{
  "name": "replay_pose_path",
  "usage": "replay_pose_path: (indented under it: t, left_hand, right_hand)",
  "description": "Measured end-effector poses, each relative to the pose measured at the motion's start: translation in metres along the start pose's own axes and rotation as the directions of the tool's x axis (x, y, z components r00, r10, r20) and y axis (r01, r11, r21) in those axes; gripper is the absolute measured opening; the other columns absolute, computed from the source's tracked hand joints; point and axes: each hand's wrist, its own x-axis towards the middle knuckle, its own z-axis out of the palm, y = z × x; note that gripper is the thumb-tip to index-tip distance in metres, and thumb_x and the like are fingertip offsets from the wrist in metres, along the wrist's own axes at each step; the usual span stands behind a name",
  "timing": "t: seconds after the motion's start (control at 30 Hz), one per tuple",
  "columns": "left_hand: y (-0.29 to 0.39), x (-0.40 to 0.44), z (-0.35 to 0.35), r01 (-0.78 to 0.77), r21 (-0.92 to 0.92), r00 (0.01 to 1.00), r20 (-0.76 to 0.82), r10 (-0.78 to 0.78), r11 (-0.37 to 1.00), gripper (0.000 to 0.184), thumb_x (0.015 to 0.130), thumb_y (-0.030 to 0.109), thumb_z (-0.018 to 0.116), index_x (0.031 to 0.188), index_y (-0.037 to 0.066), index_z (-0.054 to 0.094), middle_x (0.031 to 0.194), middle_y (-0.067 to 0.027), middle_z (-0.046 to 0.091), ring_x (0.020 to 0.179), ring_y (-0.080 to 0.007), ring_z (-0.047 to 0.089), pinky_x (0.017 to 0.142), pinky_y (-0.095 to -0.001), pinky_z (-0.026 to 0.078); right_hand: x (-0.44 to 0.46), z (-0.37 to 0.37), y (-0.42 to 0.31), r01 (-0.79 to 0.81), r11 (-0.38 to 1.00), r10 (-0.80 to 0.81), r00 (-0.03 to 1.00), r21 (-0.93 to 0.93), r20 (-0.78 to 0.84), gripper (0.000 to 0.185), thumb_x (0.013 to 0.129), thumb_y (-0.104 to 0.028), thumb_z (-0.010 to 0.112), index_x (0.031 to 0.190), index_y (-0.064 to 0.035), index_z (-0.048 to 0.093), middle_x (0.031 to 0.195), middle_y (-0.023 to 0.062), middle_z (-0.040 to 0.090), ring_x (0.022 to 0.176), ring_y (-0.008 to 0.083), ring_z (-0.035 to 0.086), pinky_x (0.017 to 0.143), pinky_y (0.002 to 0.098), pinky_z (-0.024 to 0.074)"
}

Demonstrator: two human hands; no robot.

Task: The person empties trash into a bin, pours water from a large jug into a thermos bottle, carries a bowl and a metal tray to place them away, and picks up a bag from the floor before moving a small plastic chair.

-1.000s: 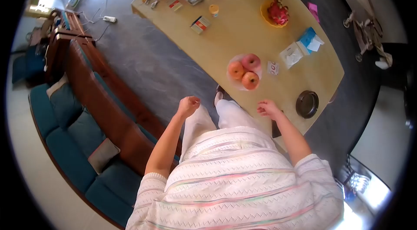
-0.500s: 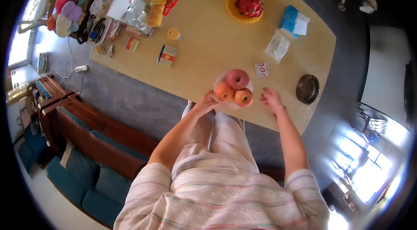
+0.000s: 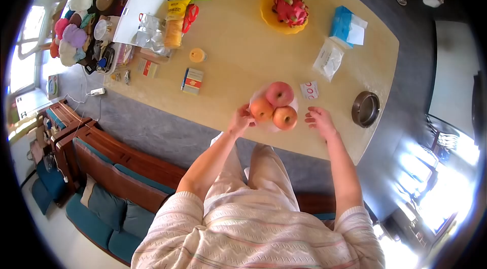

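Note:
Three apples sit close together on a pale plate (image 3: pixel 272 127) near the table's front edge: a redder apple (image 3: pixel 279 94) at the back, an orange-red apple (image 3: pixel 261 109) at front left and another apple (image 3: pixel 285 118) at front right. My left hand (image 3: pixel 242 120) grips the plate's left rim, its fingers partly hidden against the edge. To the right of the plate, my right hand (image 3: pixel 319 121) is raised a little with fingers apart, holding nothing. A small white card with red marks (image 3: pixel 309 90) lies just beyond it.
A brown ashtray (image 3: pixel 366 109) stands at the right edge. Farther back are a yellow plate (image 3: pixel 269 18) with a dragon fruit (image 3: pixel 291 9), a blue tissue pack (image 3: pixel 342 24) and red scissors (image 3: pixel 190 18). A small box (image 3: pixel 192 81) lies left; a sofa (image 3: pixel 91 221) stands behind.
The camera view has shifted and tilted slightly, and my legs have moved. My left hand stays at the plate's rim; my right hand remains beside it, fingers apart. The apples keep their arrangement.

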Motion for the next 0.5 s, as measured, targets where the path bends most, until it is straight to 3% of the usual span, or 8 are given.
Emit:
replay_pose_path:
  t: [0.27, 0.37, 0.5]
  left_hand:
    - [0.060, 0.075, -0.039, -0.171, 0.026, 0.971, -0.163, 0.173, 0.985, 0.022, 0.069, -0.003, 0.057, 0.088, 0.008, 0.054, 0.075, -0.0014, 0.058, 0.063, -0.0118, 0.057, 0.056, -0.0283, 0.051]
    - [0.092, 0.084, -0.046, -0.199, -0.010, 0.958, -0.212, 0.193, 0.980, 0.024, 0.068, -0.004, 0.058, 0.089, 0.008, 0.054, 0.073, -0.0012, 0.057, 0.063, -0.0123, 0.057, 0.057, -0.0287, 0.052]
    - [0.112, 0.094, -0.046, -0.220, -0.070, 0.955, -0.220, 0.200, 0.973, 0.025, 0.072, -0.002, 0.058, 0.095, 0.006, 0.054, 0.079, -0.0026, 0.057, 0.067, -0.0130, 0.058, 0.062, -0.0288, 0.052]
  right_hand:
    - [0.035, 0.021, -0.063, 0.088, 0.995, -0.086, 0.995, -0.052, 0.043, 0.029, 0.085, -0.019, 0.052, 0.110, -0.0042, 0.052, 0.089, 0.0046, 0.061, 0.073, 0.0123, 0.060, 0.056, 0.0257, 0.0457]
    - [0.042, 0.014, -0.061, 0.105, 0.994, -0.106, 0.993, -0.023, -0.044, 0.028, 0.084, -0.017, 0.053, 0.109, -0.0048, 0.053, 0.091, 0.0047, 0.060, 0.072, 0.0119, 0.060, 0.053, 0.0256, 0.0452]
    - [0.055, -0.013, -0.047, 0.078, 0.994, -0.098, 0.956, -0.082, -0.276, 0.029, 0.083, -0.016, 0.053, 0.110, -0.0053, 0.052, 0.091, 0.0048, 0.060, 0.074, 0.0131, 0.060, 0.054, 0.0263, 0.0456]
